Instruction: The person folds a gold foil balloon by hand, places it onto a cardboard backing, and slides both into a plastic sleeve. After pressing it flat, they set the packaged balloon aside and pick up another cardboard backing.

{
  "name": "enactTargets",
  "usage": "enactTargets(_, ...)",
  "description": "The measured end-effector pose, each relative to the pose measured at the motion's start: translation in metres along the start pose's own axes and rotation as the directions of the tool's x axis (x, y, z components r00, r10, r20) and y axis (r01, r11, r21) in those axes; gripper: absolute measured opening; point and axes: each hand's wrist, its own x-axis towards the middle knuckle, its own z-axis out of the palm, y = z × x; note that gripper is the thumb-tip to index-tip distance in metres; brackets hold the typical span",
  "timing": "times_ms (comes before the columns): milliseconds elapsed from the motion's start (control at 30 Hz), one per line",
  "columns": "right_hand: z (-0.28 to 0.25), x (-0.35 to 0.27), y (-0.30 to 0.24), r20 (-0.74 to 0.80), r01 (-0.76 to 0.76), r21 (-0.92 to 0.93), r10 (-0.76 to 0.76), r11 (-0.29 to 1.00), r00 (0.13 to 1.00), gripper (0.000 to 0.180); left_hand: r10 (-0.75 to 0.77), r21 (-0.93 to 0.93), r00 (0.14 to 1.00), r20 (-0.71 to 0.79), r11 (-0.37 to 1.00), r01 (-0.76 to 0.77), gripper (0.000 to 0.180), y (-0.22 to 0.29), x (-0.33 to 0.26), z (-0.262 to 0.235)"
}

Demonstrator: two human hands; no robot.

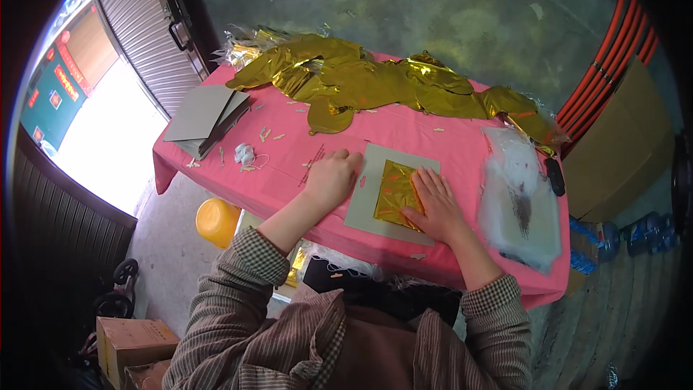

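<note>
Grey boards: loose stack at the left end of the pink-covered table.
White string bundle: just right of those, little pale scraps scattered around it.
Left hand: fingers curled in by the middle grey board's left edge; can't tell if they're pinching anything, tbh.
Big gold foil shapes: sprawled along the far edge, pretty crinkly.
Gold foil square: lying flat on that middle board.
Right hand: palm down over the square's right side, fingers kinda spread.
Clear plastic bags: piled at the right end.
</note>
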Motion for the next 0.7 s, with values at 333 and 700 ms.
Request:
enactTargets(333, -0.001, 0.000, -0.002, 0.007, -0.008, -0.003, 0.008, 1.000, 1.000, 0.078, 0.060, -0.024, 0.996, 0.062, 0.998, -0.059, 0.010, 0.006, -0.011, 0.004)
enactTargets(700, 0.001, 0.001, 0.001, -0.007, -0.002, 0.011, 0.002, 1.000, 1.000, 0.081, -0.113, -0.025, 0.979, 0.170, 0.993, 0.119, 0.013, 0.024, -0.034, -0.020)
